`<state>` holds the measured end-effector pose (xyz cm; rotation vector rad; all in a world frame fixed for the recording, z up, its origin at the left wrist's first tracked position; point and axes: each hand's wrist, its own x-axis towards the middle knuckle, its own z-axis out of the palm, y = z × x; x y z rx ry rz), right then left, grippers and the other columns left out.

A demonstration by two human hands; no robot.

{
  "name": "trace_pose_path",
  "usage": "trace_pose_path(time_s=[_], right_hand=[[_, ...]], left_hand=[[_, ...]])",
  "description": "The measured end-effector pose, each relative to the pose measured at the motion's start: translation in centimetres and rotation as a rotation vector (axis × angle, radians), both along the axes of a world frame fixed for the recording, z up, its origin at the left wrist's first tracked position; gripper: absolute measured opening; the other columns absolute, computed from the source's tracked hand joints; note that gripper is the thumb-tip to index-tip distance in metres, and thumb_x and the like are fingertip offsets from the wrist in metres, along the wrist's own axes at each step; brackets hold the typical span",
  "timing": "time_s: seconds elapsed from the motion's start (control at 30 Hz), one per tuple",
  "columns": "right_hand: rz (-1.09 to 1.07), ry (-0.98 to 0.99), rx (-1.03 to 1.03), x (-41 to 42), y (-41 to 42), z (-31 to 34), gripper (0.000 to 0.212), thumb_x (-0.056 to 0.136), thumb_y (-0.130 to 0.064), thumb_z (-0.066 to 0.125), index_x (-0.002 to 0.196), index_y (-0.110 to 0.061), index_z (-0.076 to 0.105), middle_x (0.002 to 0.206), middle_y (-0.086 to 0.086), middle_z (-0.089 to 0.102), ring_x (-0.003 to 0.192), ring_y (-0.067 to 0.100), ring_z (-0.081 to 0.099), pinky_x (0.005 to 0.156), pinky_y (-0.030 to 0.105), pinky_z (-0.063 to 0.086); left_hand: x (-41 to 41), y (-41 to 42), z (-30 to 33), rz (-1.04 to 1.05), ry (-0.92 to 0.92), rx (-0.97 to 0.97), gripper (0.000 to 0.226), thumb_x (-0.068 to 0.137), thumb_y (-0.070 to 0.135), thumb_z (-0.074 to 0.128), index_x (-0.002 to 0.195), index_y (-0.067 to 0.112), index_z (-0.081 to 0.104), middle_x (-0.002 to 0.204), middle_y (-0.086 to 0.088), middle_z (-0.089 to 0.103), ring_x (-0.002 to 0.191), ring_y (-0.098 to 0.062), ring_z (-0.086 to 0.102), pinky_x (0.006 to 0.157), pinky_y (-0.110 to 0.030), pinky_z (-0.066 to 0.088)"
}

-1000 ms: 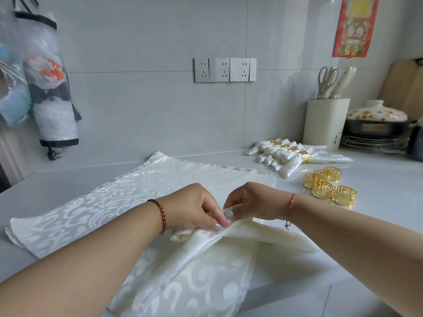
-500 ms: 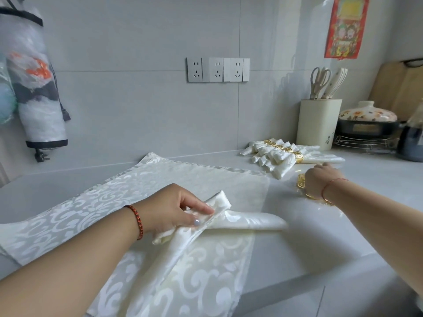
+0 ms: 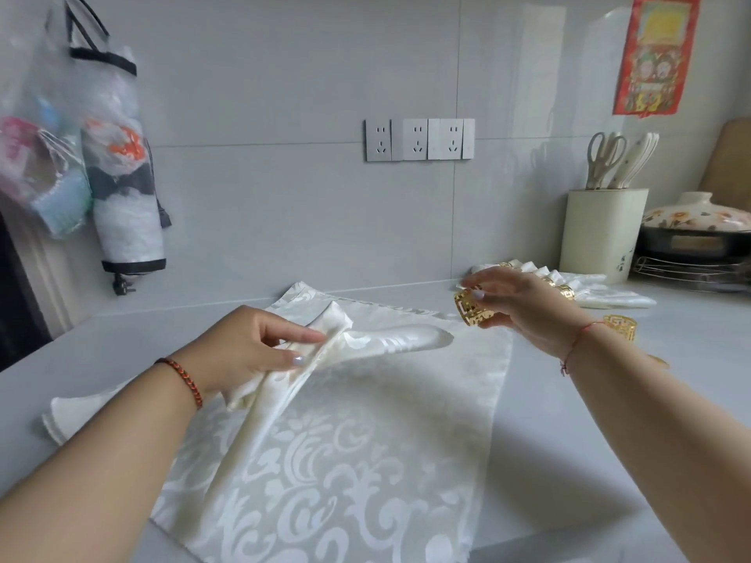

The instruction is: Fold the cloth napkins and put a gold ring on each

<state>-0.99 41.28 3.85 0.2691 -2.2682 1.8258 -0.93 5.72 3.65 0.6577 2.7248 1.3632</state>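
Napkin (image 3: pixel 337 473) is shiny damask cloth; ring (image 3: pixel 473 308) at 2 o'clock is polished gold metal; desk (image 3: pixel 609 440) looks smooth, matt grey.

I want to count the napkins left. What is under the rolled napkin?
The rolled napkin, held by the left hand, lies on a flat patterned napkin. Whether more lie beneath is hidden.

Both forearms reach in from the lower corners, the left from 7 o'clock, the right from 4 o'clock. The left hand (image 3: pixel 248 351) lies palm down, index finger straight, thumb and fingers pinching the folded napkin (image 3: pixel 365 343). The right hand (image 3: pixel 524 310), raised toward 1 o'clock, pinches a gold ring (image 3: pixel 473 308) between thumb and fingertips. A braided cord circles each wrist.
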Motion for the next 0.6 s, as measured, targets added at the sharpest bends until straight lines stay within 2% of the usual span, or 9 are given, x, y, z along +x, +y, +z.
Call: trace_pose_path(time_s=[0.07,0.17,0.23,0.33,0.4,0.47,0.53,0.6], right_hand=[[0.088,-0.03,-0.049,-0.8,-1.1,0.5,0.02,0.089,0.002,0.06,0.097,-0.014,0.068,0.099,0.011,0.066,0.086,0.02,0.063,0.073,0.031,0.053],[0.191,-0.079,-0.107,-1.9,-2.2,0.9,0.039,0.081,0.021,0.054,0.101,-0.011,0.063,0.096,0.013,0.064,0.087,0.024,0.061,0.083,0.035,0.052],[0.181,-0.067,-0.127,-2.7,-2.9,0.9,0.045,0.078,0.026,0.053,0.102,-0.011,0.061,0.096,0.014,0.063,0.087,0.025,0.061,0.085,0.036,0.052],[0.128,-0.038,-0.128,-3.6,-3.2,-0.5,0.041,0.076,0.022,0.061,0.098,-0.012,0.06,0.092,0.011,0.066,0.084,0.023,0.062,0.077,0.031,0.055],[0.11,-0.042,-0.015,-4.0,-3.0,-1.5,0.039,0.071,0.014,0.071,0.098,-0.012,0.062,0.092,0.01,0.071,0.087,0.023,0.065,0.078,0.031,0.054],[0.094,-0.065,0.152,-3.9,-2.3,-2.1,0.038,0.072,0.01,0.074,0.1,-0.012,0.062,0.095,0.009,0.074,0.09,0.021,0.068,0.085,0.032,0.052],[0.078,-0.073,0.241,-3.9,-1.9,-2.1,0.037,0.072,0.007,0.076,0.101,-0.011,0.062,0.096,0.008,0.074,0.086,0.015,0.07,0.087,0.029,0.051],[0.071,-0.066,0.317,-3.7,-1.9,-1.9,0.038,0.07,0.005,0.079,0.1,-0.01,0.061,0.096,0.006,0.074,0.081,0.008,0.069,0.081,0.023,0.053]], left_hand=[[-0.8,-0.9,-0.5,0.036,-0.007,0.021,0.038,0.078,0.009,0.078,0.089,0.045,0.077,0.089,-0.003,0.059,0.081,-0.015,0.05,0.072,-0.021,0.037],[-1.4,-1.6,-0.9,0.082,-0.018,0.117,0.039,0.08,-0.003,0.073,0.088,0.034,0.079,0.095,-0.004,0.073,0.084,-0.01,0.058,0.068,-0.009,0.043],[-1.9,-1.9,-1.0,0.096,-0.042,0.169,0.038,0.078,-0.003,0.074,0.085,0.034,0.08,0.097,-0.004,0.074,0.085,-0.009,0.061,0.071,-0.01,0.045],[-2.4,-2.4,-1.8,0.101,-0.039,0.208,0.033,0.067,0.007,0.081,0.081,0.038,0.079,0.088,0.005,0.074,0.084,-0.006,0.062,0.073,-0.011,0.045],[-2.5,-2.8,-2.4,0.101,-0.018,0.209,0.035,0.066,0.006,0.082,0.08,0.038,0.079,0.086,0.008,0.074,0.083,-0.002,0.064,0.072,-0.008,0.045],[-2.7,-2.9,-2.8,0.097,-0.004,0.192,0.039,0.071,0.0,0.081,0.078,0.038,0.079,0.082,0.008,0.074,0.078,0.0,0.064,0.069,-0.005,0.044],[-2.6,-3.1,-2.8,0.082,0.004,0.224,0.031,0.065,0.01,0.083,0.079,0.037,0.079,0.083,0.004,0.074,0.078,-0.002,0.063,0.068,-0.005,0.044],[-2.5,-3.3,-2.8,0.061,0.001,0.213,0.029,0.059,0.022,0.078,0.083,0.037,0.079,0.084,-0.002,0.072,0.079,-0.007,0.061,0.069,-0.01,0.044]])
